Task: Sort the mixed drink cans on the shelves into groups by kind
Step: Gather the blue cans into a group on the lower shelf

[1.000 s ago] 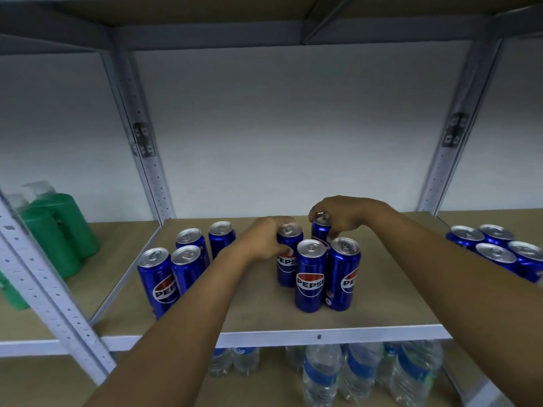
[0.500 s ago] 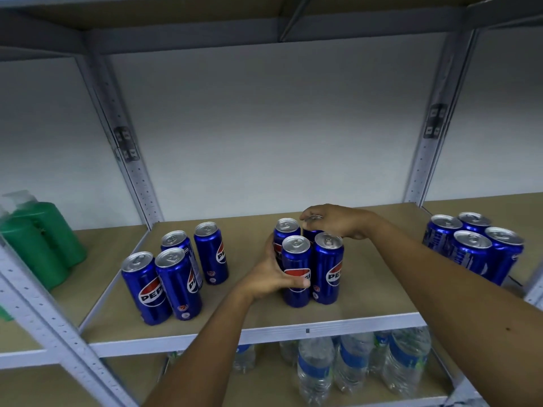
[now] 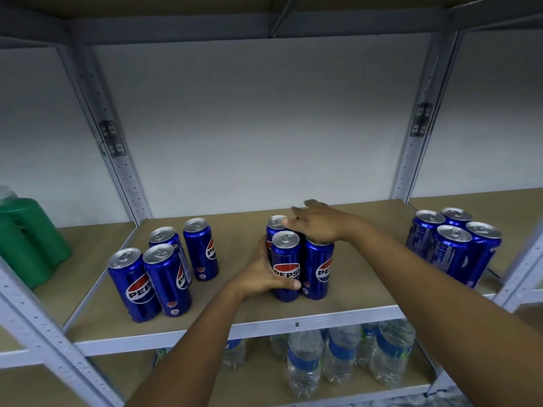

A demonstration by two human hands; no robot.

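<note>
A tight cluster of blue Pepsi cans (image 3: pixel 318 268) stands upright mid-shelf on the brown shelf board (image 3: pixel 235 312). My left hand (image 3: pixel 261 274) wraps round the front-left can (image 3: pixel 286 259), thumb across its logo. Over the tops of the rear cans lies my right hand (image 3: pixel 320 224), fingers straight and spread. Several more Pepsi cans (image 3: pixel 164 268) stand in a loose group at the left of the same bay. Another group of blue cans (image 3: pixel 454 245) sits in the bay to the right.
Green bottles (image 3: pixel 26 245) stand in the left bay. Grey slotted uprights (image 3: pixel 123 171) separate the bays. Water bottles (image 3: pixel 340 356) fill the shelf below. Bare board lies behind the cans up to the white wall.
My left hand came down off the can tops and now grips the front can's side. My right hand's fingers uncurled and lie flat over the rear cans. The camera view shifted slightly.
</note>
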